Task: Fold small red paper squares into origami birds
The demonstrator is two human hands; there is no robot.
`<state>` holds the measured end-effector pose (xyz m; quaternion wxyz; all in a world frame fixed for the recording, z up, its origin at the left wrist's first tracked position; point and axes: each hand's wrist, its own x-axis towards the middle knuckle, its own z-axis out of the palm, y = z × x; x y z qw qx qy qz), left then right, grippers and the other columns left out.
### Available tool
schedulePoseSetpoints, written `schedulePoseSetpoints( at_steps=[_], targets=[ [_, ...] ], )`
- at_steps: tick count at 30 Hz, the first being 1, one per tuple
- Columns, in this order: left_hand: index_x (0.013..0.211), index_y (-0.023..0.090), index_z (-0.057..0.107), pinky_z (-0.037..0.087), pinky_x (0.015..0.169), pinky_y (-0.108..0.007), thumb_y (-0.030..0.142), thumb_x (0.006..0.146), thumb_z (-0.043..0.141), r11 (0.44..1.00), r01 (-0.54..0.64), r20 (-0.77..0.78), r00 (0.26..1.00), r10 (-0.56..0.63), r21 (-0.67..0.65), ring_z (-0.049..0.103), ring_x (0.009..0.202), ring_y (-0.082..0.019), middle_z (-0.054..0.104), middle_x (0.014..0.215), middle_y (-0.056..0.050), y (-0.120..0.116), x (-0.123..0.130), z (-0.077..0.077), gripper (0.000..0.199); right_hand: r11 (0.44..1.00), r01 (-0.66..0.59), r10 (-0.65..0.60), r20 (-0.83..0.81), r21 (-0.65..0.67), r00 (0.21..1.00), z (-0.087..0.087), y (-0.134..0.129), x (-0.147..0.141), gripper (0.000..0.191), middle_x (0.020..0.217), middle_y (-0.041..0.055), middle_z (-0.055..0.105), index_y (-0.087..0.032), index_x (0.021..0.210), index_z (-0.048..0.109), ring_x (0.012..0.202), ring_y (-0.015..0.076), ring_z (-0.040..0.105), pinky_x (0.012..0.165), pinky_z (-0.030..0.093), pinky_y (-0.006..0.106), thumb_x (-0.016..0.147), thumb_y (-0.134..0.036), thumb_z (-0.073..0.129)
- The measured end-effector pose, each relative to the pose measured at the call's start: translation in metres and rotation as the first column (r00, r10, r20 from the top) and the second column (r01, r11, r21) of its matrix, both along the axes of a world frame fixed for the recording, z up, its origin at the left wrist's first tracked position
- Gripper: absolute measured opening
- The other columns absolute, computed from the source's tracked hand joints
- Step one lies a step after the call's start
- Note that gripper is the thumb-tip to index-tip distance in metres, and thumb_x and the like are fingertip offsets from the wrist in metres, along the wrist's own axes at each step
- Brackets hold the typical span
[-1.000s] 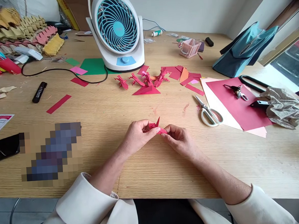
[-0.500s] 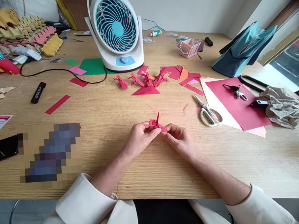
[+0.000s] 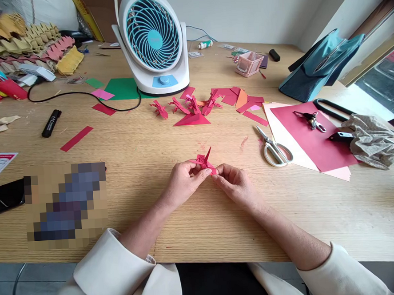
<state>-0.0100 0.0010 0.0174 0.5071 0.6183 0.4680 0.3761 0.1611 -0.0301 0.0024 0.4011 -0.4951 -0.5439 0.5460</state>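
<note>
A small folded red paper piece (image 3: 204,161) with one thin point sticking up is held between both hands, over the table's middle. My left hand (image 3: 187,180) pinches its left and lower side between thumb and fingers. My right hand (image 3: 233,181) has thumb and forefinger closed on its lower right corner; the remaining fingers are curled. Beyond the hands, several folded red paper figures (image 3: 210,103) stand in a row behind a flat red folded triangle (image 3: 192,119).
A white fan (image 3: 162,80) stands at the back. Scissors (image 3: 276,150) lie to the right, beside red paper sheets (image 3: 303,136) with keys on top. Further items are a teal bag (image 3: 315,73), a pink basket (image 3: 249,64), a black marker (image 3: 51,123) and a red strip (image 3: 76,138).
The folded red piece has tilted slightly, its upright point leaning a little more to the right. Both hands keep their hold, with only slight finger movement.
</note>
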Motion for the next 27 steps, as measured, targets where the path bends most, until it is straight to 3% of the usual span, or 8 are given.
schedulePoseSetpoints(
  at_steps=[6,17,27],
  targets=[
    [0.080,0.012,0.073,0.048,0.061,-0.024,0.032,0.080,0.068,0.999,-0.001,-0.065,0.998,0.004,0.045,0.064,0.066,-0.015,0.075,0.079,-0.007,0.0010,-0.0023,0.0008,0.021,0.999,-0.033,0.032,0.044,0.022,0.999,0.0020,0.0006,0.0019,0.036,0.066,-0.0036,0.044,-0.017,0.081,0.057,0.058,0.0100,0.035,0.053,0.026,0.026,0.085,-0.052,0.064],
    [0.077,0.014,0.072,0.043,0.054,-0.021,0.032,0.081,0.068,0.996,-0.002,-0.072,0.997,0.009,0.087,0.058,0.059,-0.011,0.071,0.073,-0.003,0.0026,-0.0053,0.0026,0.019,1.000,-0.021,0.021,0.064,-0.001,0.998,0.0006,0.0014,0.0022,0.038,0.063,-0.0046,0.043,-0.017,0.078,0.057,0.055,0.0092,0.032,0.050,0.024,0.025,0.081,-0.053,0.068],
    [0.072,0.014,0.066,0.038,0.049,-0.020,0.038,0.079,0.070,1.000,-0.010,-0.014,1.000,0.010,0.004,0.046,0.052,-0.008,0.061,0.063,0.001,0.0042,-0.0065,0.0024,0.025,0.998,-0.042,0.035,0.140,0.048,0.990,0.0052,-0.0007,0.0013,0.039,0.059,-0.0049,0.039,-0.018,0.071,0.053,0.054,0.0095,0.030,0.050,0.023,0.025,0.084,-0.053,0.065]
  ],
)
